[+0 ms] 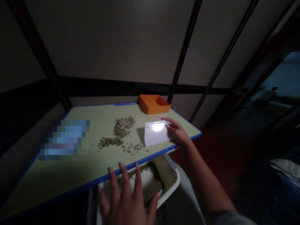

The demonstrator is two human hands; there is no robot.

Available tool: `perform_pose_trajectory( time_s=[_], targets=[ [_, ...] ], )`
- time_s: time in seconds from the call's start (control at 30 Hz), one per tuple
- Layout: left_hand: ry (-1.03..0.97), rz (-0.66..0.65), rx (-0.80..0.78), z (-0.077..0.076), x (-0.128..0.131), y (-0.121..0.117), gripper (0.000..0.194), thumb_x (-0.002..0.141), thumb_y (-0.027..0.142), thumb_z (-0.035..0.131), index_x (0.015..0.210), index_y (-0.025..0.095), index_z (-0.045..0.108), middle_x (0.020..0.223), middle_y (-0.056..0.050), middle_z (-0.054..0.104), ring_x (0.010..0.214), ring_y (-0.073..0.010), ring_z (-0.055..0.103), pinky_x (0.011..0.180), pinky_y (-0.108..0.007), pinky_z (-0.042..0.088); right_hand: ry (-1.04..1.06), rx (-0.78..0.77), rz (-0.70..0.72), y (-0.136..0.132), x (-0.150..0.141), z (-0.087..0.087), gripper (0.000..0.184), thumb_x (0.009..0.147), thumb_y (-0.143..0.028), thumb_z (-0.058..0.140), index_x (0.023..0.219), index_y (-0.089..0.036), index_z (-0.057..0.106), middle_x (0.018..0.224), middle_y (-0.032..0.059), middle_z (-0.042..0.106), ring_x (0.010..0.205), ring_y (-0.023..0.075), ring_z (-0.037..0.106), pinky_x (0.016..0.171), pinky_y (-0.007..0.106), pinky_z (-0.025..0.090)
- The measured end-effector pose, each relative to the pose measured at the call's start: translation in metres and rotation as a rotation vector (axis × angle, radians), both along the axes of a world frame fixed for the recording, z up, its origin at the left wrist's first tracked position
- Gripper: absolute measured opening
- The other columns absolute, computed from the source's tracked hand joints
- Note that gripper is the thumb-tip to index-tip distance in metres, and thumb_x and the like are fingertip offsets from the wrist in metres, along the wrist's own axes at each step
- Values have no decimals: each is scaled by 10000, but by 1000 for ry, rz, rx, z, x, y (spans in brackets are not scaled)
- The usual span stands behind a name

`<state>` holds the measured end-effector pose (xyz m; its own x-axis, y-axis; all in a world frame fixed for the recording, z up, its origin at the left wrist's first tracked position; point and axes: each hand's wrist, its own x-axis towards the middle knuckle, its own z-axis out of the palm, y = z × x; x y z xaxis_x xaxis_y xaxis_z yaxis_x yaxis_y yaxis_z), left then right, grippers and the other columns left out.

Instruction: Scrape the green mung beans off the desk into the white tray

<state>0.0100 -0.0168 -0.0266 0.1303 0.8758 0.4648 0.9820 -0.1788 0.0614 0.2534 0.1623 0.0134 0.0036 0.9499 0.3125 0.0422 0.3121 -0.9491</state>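
My right hand presses on the right end of a white plastic scraper, which stands on the pale green table top with a glare on its face. To the left of the scraper lies a loose spread of small green seeds. My left hand sits at the table's blue front edge, fingertips touching it, fingers apart. Below that edge, a white container holds more of the green seeds, partly hidden by my left hand.
An orange square tray stands at the table's far edge. A pixelated blue patch covers something on the left of the table. Dark red floor lies to the right, with a patterned cloth at the far right.
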Motion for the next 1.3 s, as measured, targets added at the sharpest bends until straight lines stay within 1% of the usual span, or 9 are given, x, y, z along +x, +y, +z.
perform_pose_trajectory(
  time_s=[0.17,0.3,0.4,0.47,0.67,0.8,0.97,1.1,1.3],
  targets=[
    [-3,-50,19,-11,-8,5,682,843,527,510,1417,160,508,1518,-250,425,1497,-499,121,1088,-758,209,-27,-8,-16,-1,0,2,436,752,-333,708,1172,-214,696,803,9,679,588,119,527,510,225,327],
    [-11,-26,-25,-4,-5,2,684,845,511,533,1437,171,482,1535,-233,412,1505,-478,125,1115,-734,203,-23,-18,-42,1,1,-1,461,754,-329,692,1196,-201,675,716,-15,633,531,108,471,482,223,282],
    [-7,-9,-12,5,1,-2,645,867,452,529,1424,129,493,1541,-265,385,1502,-486,134,1121,-721,207,-2,-17,-65,4,3,-3,477,753,-335,681,1210,-202,661,727,-12,636,544,114,482,486,225,294],
    [-6,-5,-9,6,2,-2,636,871,450,528,1415,120,503,1542,-273,380,1500,-489,140,1121,-717,211,9,-9,-79,5,3,-4,476,748,-338,680,1206,-210,662,749,-7,646,564,119,493,495,224,311],
    [-8,-37,13,-2,-3,2,648,862,484,510,1420,152,502,1543,-255,393,1502,-485,133,1109,-736,201,-9,-3,-53,0,0,1,420,713,-304,720,1126,-227,709,936,34,706,662,132,545,544,222,373],
    [-21,-24,10,-2,-2,2,637,869,466,513,1414,136,507,1541,-264,389,1510,-475,106,1122,-727,191,-19,-1,-35,-3,-1,3,441,716,-307,728,1150,-228,706,872,25,699,659,137,540,541,223,371],
    [-47,-30,-14,-5,-4,2,664,855,507,523,1444,204,474,1551,-196,409,1534,-422,31,1140,-723,170,8,15,-38,-2,0,2,480,739,-367,705,1194,-217,679,805,11,678,600,125,504,514,227,340],
    [-32,-49,16,-8,-5,3,678,860,510,510,1446,172,467,1551,-234,389,1527,-446,38,1123,-734,188,16,19,-28,-3,0,2,447,748,-348,691,1174,-210,687,781,11,668,602,129,504,518,234,339],
    [-14,-45,32,-6,-5,3,670,870,502,491,1446,159,465,1538,-250,401,1518,-464,71,1106,-734,212,6,10,-18,-2,-1,3,424,735,-329,695,1142,-211,696,846,26,690,656,141,552,558,241,372]
  ],
)
